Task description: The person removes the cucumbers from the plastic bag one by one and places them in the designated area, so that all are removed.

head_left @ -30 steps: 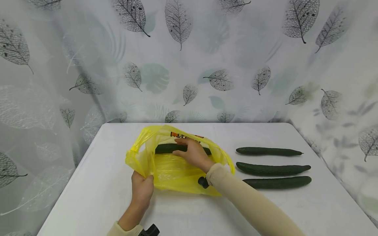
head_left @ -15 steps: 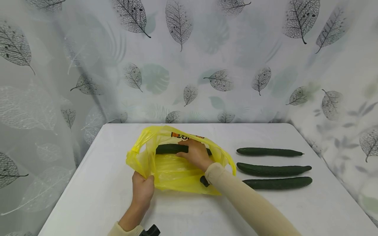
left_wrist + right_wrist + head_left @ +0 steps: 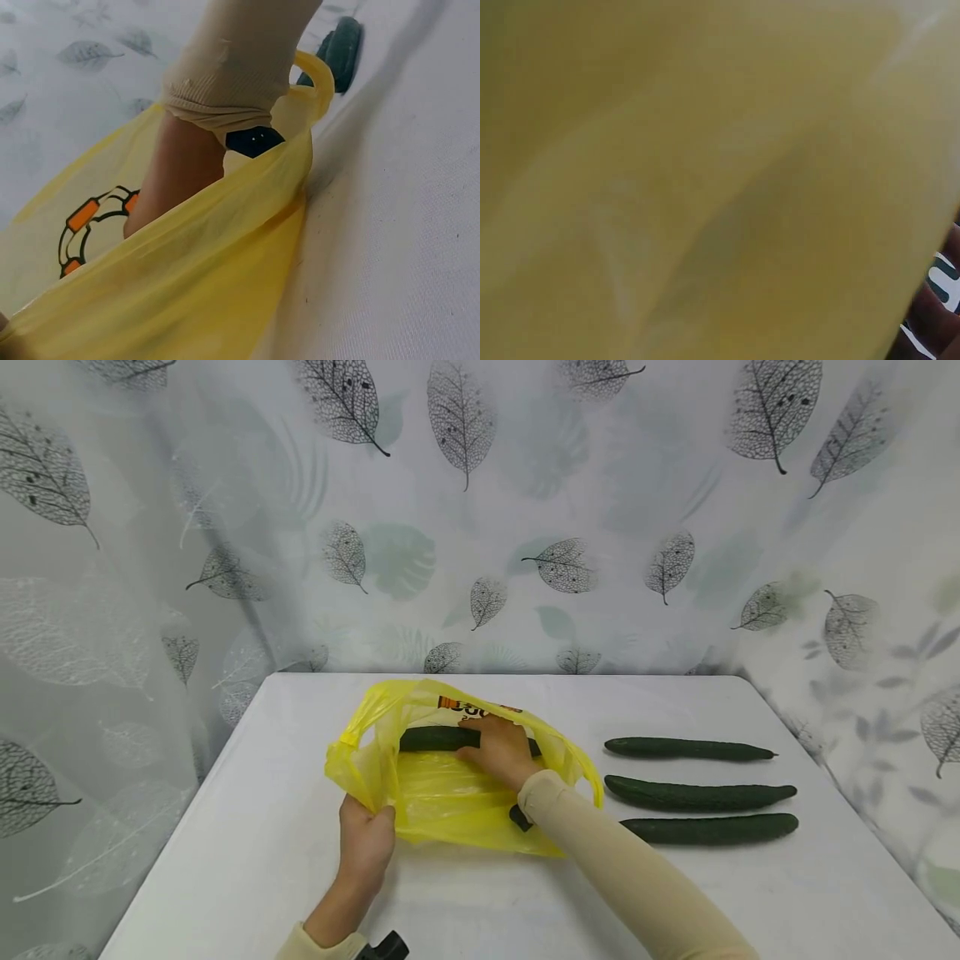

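Note:
A yellow plastic bag (image 3: 457, 814) lies on the table with its mouth spread toward me. My left hand (image 3: 365, 847) grips the near left edge of the bag, thumb on the outside. Inside lies a dark green cucumber (image 3: 431, 739), placed crosswise. Through the mouth reaches my right hand (image 3: 501, 750), its thumb and fingers around the cucumber's middle. In the left wrist view, the right forearm (image 3: 180, 165) goes down behind the bag's edge. Yellow plastic (image 3: 705, 187) fills most of the right wrist view, with a bit of fingers at its right edge.
To the right of the bag are three more cucumbers: a far one (image 3: 686, 748), a middle one (image 3: 697, 793) and a near one (image 3: 716, 829), partly behind the right sleeve. The white table (image 3: 225, 827) ends at a leaf-patterned curtain (image 3: 525, 527).
My right hand has slid slightly to the right along the cucumber, its fingers drawn closer in. The left hand, the bag and the cucumbers stay in place; the head view shifts slightly.

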The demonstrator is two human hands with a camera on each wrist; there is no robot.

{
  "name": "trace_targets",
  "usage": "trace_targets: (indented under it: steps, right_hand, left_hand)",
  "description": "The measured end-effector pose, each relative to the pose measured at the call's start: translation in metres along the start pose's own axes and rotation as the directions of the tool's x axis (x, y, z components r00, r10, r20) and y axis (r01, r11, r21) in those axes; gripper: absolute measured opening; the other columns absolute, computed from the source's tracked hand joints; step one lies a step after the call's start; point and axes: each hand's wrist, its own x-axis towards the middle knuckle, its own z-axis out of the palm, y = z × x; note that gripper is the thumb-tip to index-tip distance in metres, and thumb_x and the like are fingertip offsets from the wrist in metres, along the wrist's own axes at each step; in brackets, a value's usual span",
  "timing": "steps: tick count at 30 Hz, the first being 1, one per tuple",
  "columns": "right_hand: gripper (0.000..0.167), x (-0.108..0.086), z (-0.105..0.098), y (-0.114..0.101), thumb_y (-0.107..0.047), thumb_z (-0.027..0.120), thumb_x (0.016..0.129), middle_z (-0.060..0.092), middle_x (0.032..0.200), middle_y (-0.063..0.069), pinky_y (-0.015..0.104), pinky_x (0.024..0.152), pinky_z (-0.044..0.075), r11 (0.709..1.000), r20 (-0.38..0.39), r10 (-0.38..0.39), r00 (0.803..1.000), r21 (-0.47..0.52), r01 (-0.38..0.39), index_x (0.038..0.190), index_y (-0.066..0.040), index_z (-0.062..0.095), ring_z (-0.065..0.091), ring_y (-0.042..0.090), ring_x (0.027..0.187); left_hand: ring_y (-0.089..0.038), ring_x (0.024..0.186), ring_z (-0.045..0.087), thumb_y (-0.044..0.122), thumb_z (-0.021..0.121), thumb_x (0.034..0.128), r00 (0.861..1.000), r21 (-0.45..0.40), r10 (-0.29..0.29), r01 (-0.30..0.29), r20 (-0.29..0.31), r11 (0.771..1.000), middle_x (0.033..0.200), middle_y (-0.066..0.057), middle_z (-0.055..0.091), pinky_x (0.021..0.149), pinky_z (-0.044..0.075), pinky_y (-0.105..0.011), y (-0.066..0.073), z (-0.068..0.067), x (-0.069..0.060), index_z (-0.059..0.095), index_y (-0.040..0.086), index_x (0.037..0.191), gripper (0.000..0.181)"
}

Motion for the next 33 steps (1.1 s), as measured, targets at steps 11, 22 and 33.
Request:
trace_targets:
  steps: [11,22,33]
  right_hand:
    - [0.045,-0.002,-0.001,0.000,-0.020,0.078,0.089,0.061,0.137,0.004,0.047,0.091,0.051,0.999,0.011,-0.015,1.000,-0.034,0.015,0.132,-0.025,0.067,0.062,0.030,0.115]
    - [0.044,-0.006,-0.019,-0.004,-0.015,0.075,0.092,0.061,0.135,0.003,0.043,0.086,0.053,1.000,0.118,0.019,0.993,0.001,-0.019,0.133,-0.022,0.063,0.063,0.026,0.110]
    - [0.043,-0.008,-0.038,-0.002,-0.017,0.075,0.091,0.061,0.132,0.005,0.043,0.093,0.048,0.987,0.187,0.067,0.980,0.134,-0.093,0.132,-0.025,0.062,0.061,0.026,0.110]
  left_hand:
    - [-0.021,0.092,0.051,-0.016,0.041,0.0806,1.000,0.021,-0.005,0.005,-0.012,1.000,0.108,-0.016,0.054,0.079,0.044,-0.022,0.000,0.001,0.000,0.047,-0.009,0.123,0.044]
    - [-0.019,0.094,0.050,-0.015,0.042,0.0820,1.000,0.017,-0.002,0.002,-0.022,1.000,0.110,-0.013,0.054,0.079,0.043,-0.021,0.002,-0.002,0.001,0.047,-0.007,0.124,0.043]
    - [-0.018,0.095,0.052,-0.015,0.043,0.0844,1.000,-0.023,0.000,0.000,-0.024,1.000,0.112,-0.014,0.055,0.079,0.046,-0.021,0.003,-0.003,0.000,0.047,-0.006,0.126,0.043]
